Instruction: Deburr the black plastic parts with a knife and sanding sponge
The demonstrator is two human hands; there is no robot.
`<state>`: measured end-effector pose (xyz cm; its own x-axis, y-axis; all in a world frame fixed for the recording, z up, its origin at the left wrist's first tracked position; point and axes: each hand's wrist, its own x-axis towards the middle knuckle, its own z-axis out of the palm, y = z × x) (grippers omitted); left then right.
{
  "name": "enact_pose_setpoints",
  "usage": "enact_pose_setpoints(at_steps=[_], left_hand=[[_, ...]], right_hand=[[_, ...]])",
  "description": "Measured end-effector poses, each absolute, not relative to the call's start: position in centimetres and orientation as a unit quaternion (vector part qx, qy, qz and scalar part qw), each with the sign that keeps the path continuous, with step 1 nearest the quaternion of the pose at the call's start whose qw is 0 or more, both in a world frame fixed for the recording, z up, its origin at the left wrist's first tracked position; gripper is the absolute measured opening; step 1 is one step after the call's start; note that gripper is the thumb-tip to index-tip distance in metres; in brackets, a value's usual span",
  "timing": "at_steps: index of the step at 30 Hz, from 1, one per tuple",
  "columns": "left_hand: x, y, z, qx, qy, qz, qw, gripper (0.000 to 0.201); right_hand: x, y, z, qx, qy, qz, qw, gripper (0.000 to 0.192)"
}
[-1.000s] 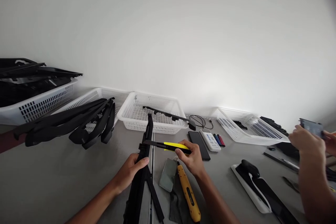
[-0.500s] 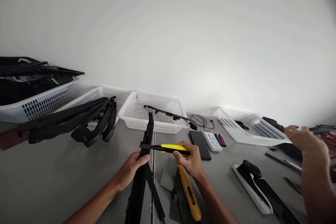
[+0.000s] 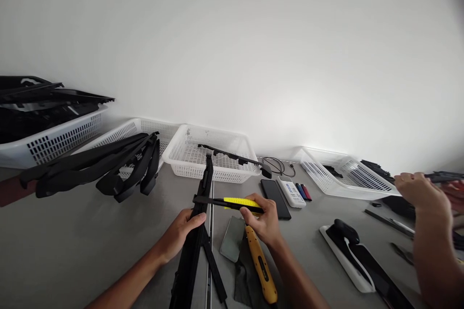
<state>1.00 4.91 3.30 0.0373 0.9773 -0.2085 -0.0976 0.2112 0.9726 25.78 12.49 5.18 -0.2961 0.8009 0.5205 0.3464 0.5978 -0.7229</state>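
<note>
My left hand point(image 3: 184, 231) is closed round a long black plastic trim strip point(image 3: 192, 251), which slants up and away from me over the table. In my right hand point(image 3: 264, 217) is a yellow and black utility knife point(image 3: 239, 203), its blade end pointing left and lying across the strip just above my left thumb. Whether the edge bites into the plastic I cannot tell. Beneath my right hand lies a yellow-handled tool point(image 3: 261, 265) on a dark cloth point(image 3: 242, 280), beside a grey-green flat block point(image 3: 232, 239). Another narrow black strip point(image 3: 214, 265) rests right of the held one.
A white basket point(image 3: 232, 175) with one black strip stands ahead. Black parts point(image 3: 108, 164) overhang a basket on the left. A phone point(image 3: 275, 198), a white box point(image 3: 291, 192) and a cable lie right of centre. Another person's hand point(image 3: 420, 193) works at far right, near a white basket point(image 3: 326, 178).
The knife's blade end has shifted slightly up along the strip. Both hands keep their hold, and the view has moved a little. The other person's hand has turned slightly.
</note>
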Motion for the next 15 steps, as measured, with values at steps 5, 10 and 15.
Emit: enact_pose_setpoints(at_steps=[5,10,15], left_hand=[[0.84,4.98,3.59,0.414,0.517,0.470,0.583,0.061],[0.83,5.05,3.94,0.416,0.505,0.477,0.587,0.059],[0.80,4.89,4.13,0.431,0.496,0.470,0.590,0.057]], right_hand=[[25.93,12.68,5.31,-0.399,-0.760,0.242,0.452,0.029],[26.24,12.91,5.42,-0.403,-0.759,0.248,0.447,0.033],[26.43,13.07,5.26,-0.405,-0.751,0.244,0.460,0.031]])
